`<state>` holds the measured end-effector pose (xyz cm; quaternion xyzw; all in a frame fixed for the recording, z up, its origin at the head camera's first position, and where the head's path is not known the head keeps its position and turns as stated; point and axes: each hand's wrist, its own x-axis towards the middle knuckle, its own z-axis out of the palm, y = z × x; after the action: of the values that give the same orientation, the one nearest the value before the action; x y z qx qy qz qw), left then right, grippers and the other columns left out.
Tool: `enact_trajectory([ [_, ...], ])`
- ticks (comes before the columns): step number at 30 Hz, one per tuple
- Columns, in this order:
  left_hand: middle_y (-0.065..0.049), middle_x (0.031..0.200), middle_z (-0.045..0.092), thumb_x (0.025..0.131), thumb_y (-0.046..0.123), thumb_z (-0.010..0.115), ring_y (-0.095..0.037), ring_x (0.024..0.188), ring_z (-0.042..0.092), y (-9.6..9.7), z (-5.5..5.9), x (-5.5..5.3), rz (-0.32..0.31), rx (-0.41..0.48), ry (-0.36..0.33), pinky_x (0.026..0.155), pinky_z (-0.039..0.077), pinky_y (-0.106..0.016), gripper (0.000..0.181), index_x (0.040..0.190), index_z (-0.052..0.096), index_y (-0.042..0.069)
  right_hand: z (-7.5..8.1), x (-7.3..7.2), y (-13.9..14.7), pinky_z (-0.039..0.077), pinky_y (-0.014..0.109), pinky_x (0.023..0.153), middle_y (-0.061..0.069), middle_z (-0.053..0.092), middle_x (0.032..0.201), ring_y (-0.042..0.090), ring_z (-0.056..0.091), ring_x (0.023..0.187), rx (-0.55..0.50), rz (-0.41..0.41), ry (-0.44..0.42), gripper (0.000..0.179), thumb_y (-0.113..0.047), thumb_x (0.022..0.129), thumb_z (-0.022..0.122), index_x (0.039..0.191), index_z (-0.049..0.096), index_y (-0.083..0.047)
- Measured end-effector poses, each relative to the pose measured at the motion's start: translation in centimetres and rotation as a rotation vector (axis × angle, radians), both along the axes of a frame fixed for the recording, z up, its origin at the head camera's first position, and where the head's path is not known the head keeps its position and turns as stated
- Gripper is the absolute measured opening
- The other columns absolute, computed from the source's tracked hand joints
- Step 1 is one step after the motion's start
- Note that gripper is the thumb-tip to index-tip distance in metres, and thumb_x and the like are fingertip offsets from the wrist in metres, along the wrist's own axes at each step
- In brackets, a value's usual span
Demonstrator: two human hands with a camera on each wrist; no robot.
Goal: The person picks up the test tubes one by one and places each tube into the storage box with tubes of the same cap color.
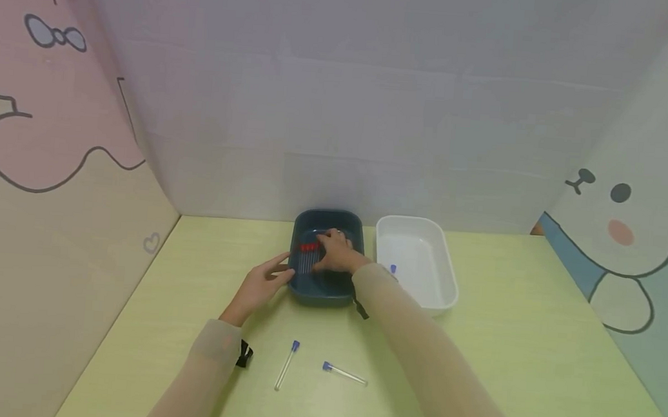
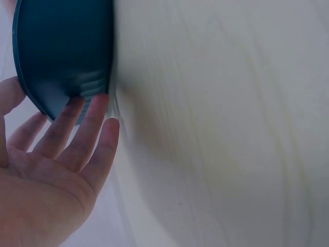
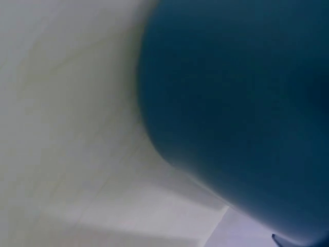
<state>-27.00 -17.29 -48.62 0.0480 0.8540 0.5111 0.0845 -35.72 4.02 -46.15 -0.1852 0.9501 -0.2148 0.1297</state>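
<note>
A dark teal tray [image 1: 322,296] stands at the back of the table, holding several clear tubes with red caps [image 1: 309,247] lined up side by side. My right hand [image 1: 338,253] reaches into it from the right, thumb and forefinger spread apart at the tubes; its other fingers are partly hidden. My left hand [image 1: 261,284] is at the tray's left side. In the left wrist view its spread fingers [image 2: 91,136] lie along the teal tray's outer wall [image 2: 64,46], the thumb by the rim. The right wrist view shows mostly the tray's blurred outer wall [image 3: 231,113].
A white tray [image 1: 445,268] stands just right of the teal one, with a blue cap [image 1: 393,268] showing inside beside my right sleeve. Nearer me, two blue-capped tubes, an upright-lying one [image 1: 286,365] and a slanted one [image 1: 346,373], lie on the table. A pale wall [image 1: 373,140] rises behind.
</note>
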Motion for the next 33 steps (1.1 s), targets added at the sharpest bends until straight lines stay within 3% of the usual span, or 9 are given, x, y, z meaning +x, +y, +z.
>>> enact_trajectory([
  [10,-0.018,0.148,0.059,0.105,0.038,0.060,-0.039,0.130,0.064,0.0,0.3,0.0,-0.008,-0.012,0.011,0.108,0.052,-0.054,0.058,0.159,0.041,0.027,1.8,0.0,0.5,0.030,0.054,0.124,0.019,0.036,0.160,0.037,0.035,0.148,-0.004,0.042,0.062,0.087,-0.037,0.087,0.083,0.157,0.041,-0.007],
  [20,-0.015,0.149,0.060,0.104,0.042,0.060,-0.036,0.129,0.065,-0.2,0.4,0.0,-0.003,-0.026,0.011,0.108,0.052,-0.054,0.061,0.160,0.040,0.027,3.1,0.3,1.6,0.031,0.054,0.123,0.019,0.036,0.160,0.037,0.035,0.149,-0.017,0.044,0.067,0.086,-0.042,0.087,0.082,0.157,0.043,-0.009],
  [27,-0.014,0.149,0.060,0.103,0.044,0.061,-0.037,0.130,0.064,-0.5,0.8,0.1,-0.003,-0.037,0.028,0.108,0.052,-0.054,0.062,0.159,0.041,0.027,3.9,0.5,2.6,0.029,0.055,0.126,0.020,0.038,0.161,0.038,0.036,0.150,-0.036,0.040,0.079,0.088,-0.042,0.087,0.081,0.157,0.041,-0.010],
  [33,-0.013,0.150,0.059,0.103,0.043,0.061,-0.037,0.132,0.063,-0.3,1.5,0.2,0.001,-0.062,0.037,0.106,0.054,-0.053,0.063,0.159,0.041,0.024,4.8,0.8,3.7,0.034,0.051,0.125,0.021,0.041,0.159,0.038,0.040,0.148,-0.056,0.037,0.104,0.087,-0.041,0.088,0.080,0.157,0.040,-0.006],
])
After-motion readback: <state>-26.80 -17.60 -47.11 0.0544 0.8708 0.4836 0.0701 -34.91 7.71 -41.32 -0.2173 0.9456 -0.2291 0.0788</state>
